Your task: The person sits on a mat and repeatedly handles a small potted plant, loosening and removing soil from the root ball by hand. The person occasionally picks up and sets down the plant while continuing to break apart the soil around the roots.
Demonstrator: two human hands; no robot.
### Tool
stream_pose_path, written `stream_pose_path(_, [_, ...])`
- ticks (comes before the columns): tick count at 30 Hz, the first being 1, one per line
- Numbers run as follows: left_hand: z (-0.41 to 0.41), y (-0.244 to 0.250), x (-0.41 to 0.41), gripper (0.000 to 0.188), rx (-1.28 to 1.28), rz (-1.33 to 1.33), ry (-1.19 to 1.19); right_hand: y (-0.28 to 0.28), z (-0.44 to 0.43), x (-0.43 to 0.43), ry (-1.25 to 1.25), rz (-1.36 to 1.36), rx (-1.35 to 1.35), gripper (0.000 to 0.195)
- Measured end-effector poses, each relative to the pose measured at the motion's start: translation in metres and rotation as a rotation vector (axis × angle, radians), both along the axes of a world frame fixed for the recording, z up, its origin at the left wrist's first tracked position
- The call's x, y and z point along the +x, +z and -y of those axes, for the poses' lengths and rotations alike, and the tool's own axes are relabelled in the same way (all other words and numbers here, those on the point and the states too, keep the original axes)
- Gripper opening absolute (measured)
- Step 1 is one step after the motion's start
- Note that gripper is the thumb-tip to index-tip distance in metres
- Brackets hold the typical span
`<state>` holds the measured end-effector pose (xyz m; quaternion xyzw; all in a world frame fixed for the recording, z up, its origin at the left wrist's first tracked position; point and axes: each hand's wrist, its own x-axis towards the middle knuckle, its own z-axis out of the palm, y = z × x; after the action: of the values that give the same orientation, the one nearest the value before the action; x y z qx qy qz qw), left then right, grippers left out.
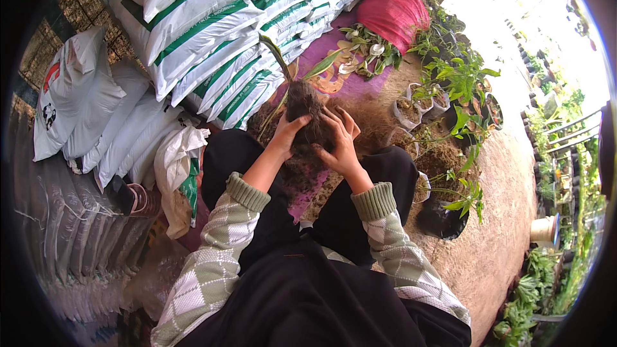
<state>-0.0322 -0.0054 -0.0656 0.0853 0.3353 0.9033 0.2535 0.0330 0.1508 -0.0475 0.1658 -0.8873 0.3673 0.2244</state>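
Observation:
A leafy plant [278, 55] with a dark root ball [304, 101] stands upright between my hands, its long leaves pointing away from me. My left hand [289, 132] grips the root ball from the left side. On the right, my right hand [340, 142] has its fingers curved against the soil and roots; whether it holds firmly or only touches is hard to tell. Loose dark soil [301, 173] lies below the hands, over a purple printed sheet [313, 197]. Brown fibrous material [381, 118] is heaped just right of my right hand.
White and green sacks [207, 24] are stacked ahead on the left, with white bags [79, 96] beside them. A red mesh sack [393, 14] stands beyond cut leaves [371, 50]. Potted seedlings in white bags [409, 106] and a black plastic bag [441, 219] line the right.

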Motion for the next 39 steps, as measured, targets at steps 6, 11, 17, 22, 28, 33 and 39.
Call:
stream_pose_path(6, [0.003,0.006,0.002,0.057,-0.041,-0.062,-0.067,0.041,-0.015,0.008,0.009,0.025,-0.16,0.067])
stream_pose_path(11, [0.008,0.013,0.014,0.061,0.187,0.122,-0.141,0.129,-0.017,0.017,0.005,-0.092,0.421,0.07])
stream_pose_path(17, [0.012,0.003,0.013,0.059,0.263,0.082,-0.241,0.139,-0.019,0.003,0.126,0.065,0.752,0.066])
stream_pose_path(22, [0.003,0.004,0.01,0.055,0.277,0.133,-0.167,0.154,-0.012,-0.005,0.223,0.089,0.671,0.068])
stream_pose_path(28, [0.005,0.003,0.003,0.051,0.269,0.117,-0.178,0.144,-0.017,-0.01,0.259,0.089,0.502,0.063])
stream_pose_path(33, [0.006,0.003,0.002,0.054,0.322,0.13,-0.131,0.129,-0.014,-0.014,0.209,0.068,0.598,0.053])
stream_pose_path(39, [0.008,-0.001,-0.003,0.057,0.371,0.188,-0.15,0.127,-0.009,-0.01,0.1,0.053,0.619,0.057])
